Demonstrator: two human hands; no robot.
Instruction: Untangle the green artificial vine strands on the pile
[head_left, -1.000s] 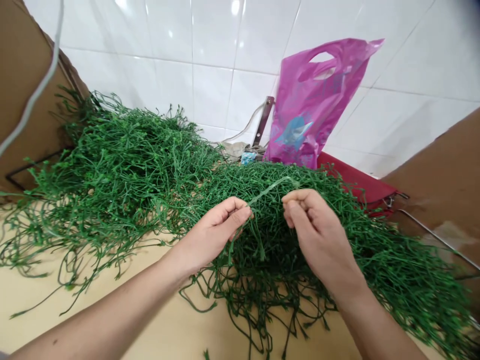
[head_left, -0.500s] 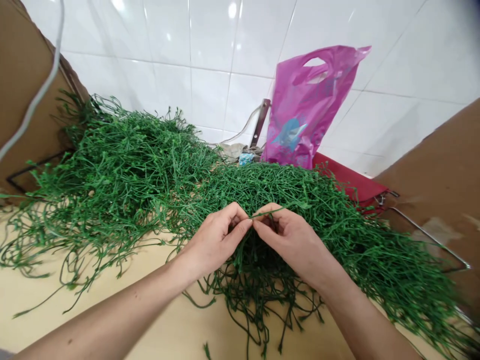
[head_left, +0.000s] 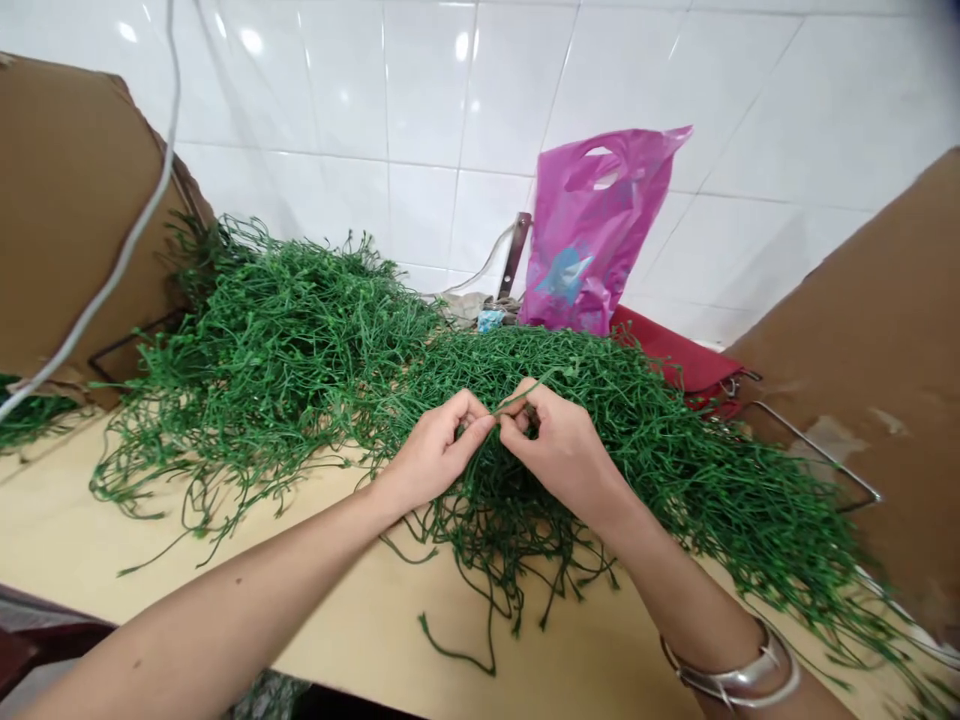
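The green strand (head_left: 541, 384), mid-view, tip toward two o'clock, is pinched by left hand (head_left: 436, 448) and right hand (head_left: 564, 452), apart a second ago, now meeting; both seemingly work one half-hidden spot; the green pile (head_left: 300, 325) fans from nine to four o'clock.

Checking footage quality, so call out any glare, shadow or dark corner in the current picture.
Head view: glare spots on the tiled wall; head view: soft wall shadow near the right box, dark top-right corner; head view: green stems below the left hand and right hand in deep shade.
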